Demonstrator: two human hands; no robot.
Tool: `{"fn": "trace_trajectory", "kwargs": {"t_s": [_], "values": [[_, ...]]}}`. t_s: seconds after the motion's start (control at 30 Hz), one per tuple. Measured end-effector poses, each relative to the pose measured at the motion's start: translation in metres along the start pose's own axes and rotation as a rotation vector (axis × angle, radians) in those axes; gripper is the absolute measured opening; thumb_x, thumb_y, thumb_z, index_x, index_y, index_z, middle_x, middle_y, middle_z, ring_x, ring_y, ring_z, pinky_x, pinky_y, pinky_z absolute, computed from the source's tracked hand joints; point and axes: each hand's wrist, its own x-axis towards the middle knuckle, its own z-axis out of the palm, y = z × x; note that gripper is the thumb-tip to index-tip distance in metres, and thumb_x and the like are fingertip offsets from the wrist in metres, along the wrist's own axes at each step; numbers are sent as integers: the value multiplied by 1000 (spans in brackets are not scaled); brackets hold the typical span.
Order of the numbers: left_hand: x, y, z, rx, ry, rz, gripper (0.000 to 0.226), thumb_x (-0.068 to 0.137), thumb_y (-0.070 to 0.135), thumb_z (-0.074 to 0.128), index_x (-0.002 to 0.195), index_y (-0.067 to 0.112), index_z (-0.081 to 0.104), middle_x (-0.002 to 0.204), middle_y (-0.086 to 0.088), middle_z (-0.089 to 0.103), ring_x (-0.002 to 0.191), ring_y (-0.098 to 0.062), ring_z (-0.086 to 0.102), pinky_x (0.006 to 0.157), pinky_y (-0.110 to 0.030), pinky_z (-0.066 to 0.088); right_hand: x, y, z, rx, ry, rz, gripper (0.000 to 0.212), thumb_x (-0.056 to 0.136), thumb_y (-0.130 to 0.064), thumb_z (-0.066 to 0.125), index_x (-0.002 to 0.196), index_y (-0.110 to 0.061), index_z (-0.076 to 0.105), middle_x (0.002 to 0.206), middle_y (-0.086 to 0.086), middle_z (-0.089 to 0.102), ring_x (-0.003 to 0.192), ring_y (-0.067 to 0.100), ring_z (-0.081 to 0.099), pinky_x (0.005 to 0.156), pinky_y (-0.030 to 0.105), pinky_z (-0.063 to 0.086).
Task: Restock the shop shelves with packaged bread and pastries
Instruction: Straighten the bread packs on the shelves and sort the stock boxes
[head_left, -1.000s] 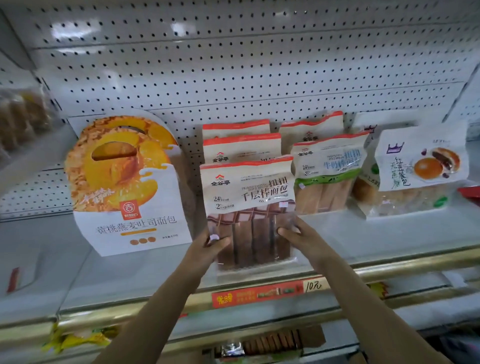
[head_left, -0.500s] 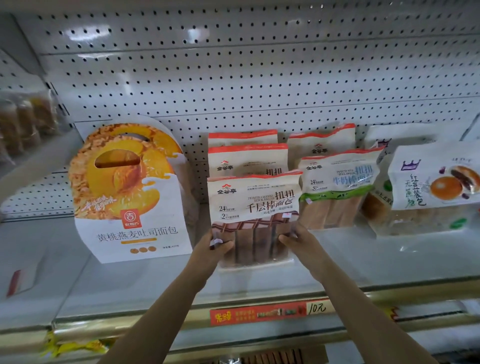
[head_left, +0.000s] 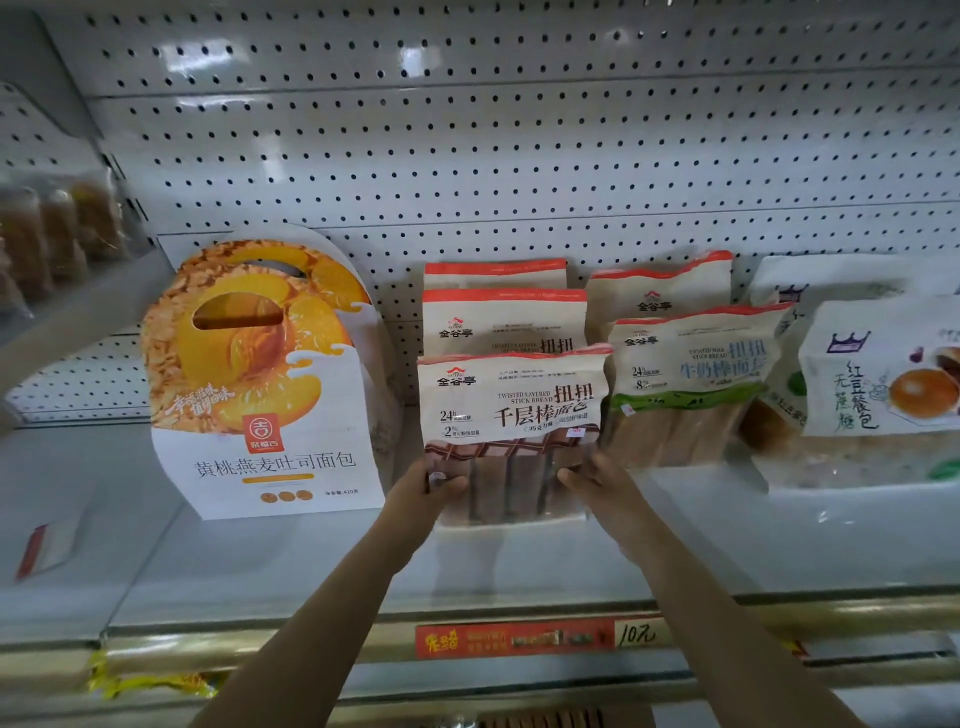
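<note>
A chocolate stick bread bag (head_left: 511, 415), cream with a red top edge and brown sticks showing below, stands upright on the white shelf (head_left: 519, 566). My left hand (head_left: 423, 491) grips its lower left corner. My right hand (head_left: 597, 480) holds its lower right corner. Two more bags of the same kind (head_left: 504, 319) stand in a row right behind it. To the right stand two milk stick bread bags (head_left: 691, 358) with green bands.
A tall peach oat toast carton (head_left: 265, 384) stands to the left. Red bean bun bags (head_left: 878, 374) lie at the right. A red price strip (head_left: 514, 640) marked 10 runs along the shelf's front rail. Behind everything is a white pegboard wall (head_left: 519, 156).
Both hands have pushed the chocolate stick bread bag back from the shelf's front edge, up against the bags behind it. The view has shifted closer and upward.
</note>
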Motion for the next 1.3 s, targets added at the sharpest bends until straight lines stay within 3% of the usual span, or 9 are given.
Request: {"fn": "trace_trajectory", "kwargs": {"t_s": [0.2, 0.33, 0.47, 0.6, 0.8, 1.0, 1.07, 1.13, 1.3], "values": [[-1, -9, 3, 75, 11, 52, 10, 92, 16, 67, 95, 15, 57, 100, 1, 62, 97, -19, 57, 86, -34, 46, -7, -3, 6, -11, 13, 12, 40, 95, 14, 48, 131, -4, 45, 105, -1, 59, 82, -12, 63, 70, 5, 45], [-4, -10, 4, 111, 36, 67, 15, 92, 20, 66, 94, 22, 51, 92, 6, 60, 91, -18, 56, 75, -28, 43, -9, -4, 9, -36, 65, 63, 49, 94, 6, 56, 140, -4, 44, 122, 6, 60, 112, 11, 58, 82, 10, 47], [-15, -12, -5, 168, 9, 64, 54, 84, 48, 62, 127, 16, 50, 111, 1, 65, 110, -23, 60, 78, -29, 44, -26, -13, 22, -19, 225, 49, 60, 86, -8, 71, 140, -9, 46, 129, 3, 58, 122, 20, 51, 109, 42, 40], [-40, -13, -25, 189, -16, 106, 79, 90, 48, 64, 155, 28, 25, 148, 7, 46, 131, -17, 48, 106, -37, 42, -48, -22, 39, 14, 394, 83, 61, 95, -22, 64, 148, -10, 35, 132, 3, 46, 122, 17, 43, 96, 30, 34], [-102, 1, -67, 40, 39, 189, 60, 97, 29, 59, 151, 16, 36, 142, 15, 43, 127, -2, 42, 97, -16, 31, -92, -43, 74, 17, 480, 55, 68, 95, -38, 62, 152, -15, 33, 158, 3, 33, 143, 25, 34, 111, 37, 32], [-157, -8, -115, -218, -23, 151, 44, 97, 38, 57, 139, 25, 51, 144, 6, 51, 132, -12, 48, 113, -36, 38, -159, -69, 140, 139, 410, -49, 56, 94, -36, 64, 145, -25, 44, 146, -7, 46, 134, 14, 43, 116, 43, 34], [-176, -14, -128, -245, -80, 167, 34, 94, 46, 56, 126, 33, 56, 137, 7, 57, 127, -12, 53, 105, -33, 44, -183, -73, 161, 159, 352, -69, 56, 90, -47, 64, 142, -33, 48, 143, -16, 46, 133, 10, 42, 116, 43, 33], [-197, -20, -140, -271, -117, 187, 50, 87, 54, 55, 132, 32, 54, 136, 10, 57, 126, -11, 53, 98, -27, 45, -207, -76, 181, 185, 314, -86, 56, 82, -56, 64, 135, -39, 53, 138, -20, 49, 131, 9, 43, 113, 40, 34], [-243, -29, -165, -322, -110, 224, 49, 83, 58, 55, 129, 42, 51, 142, 11, 53, 130, -9, 50, 97, -23, 47, -246, -79, 216, 236, 209, -139, 53, 77, -57, 59, 128, -42, 55, 143, -11, 52, 132, 9, 47, 112, 35, 37]]}}
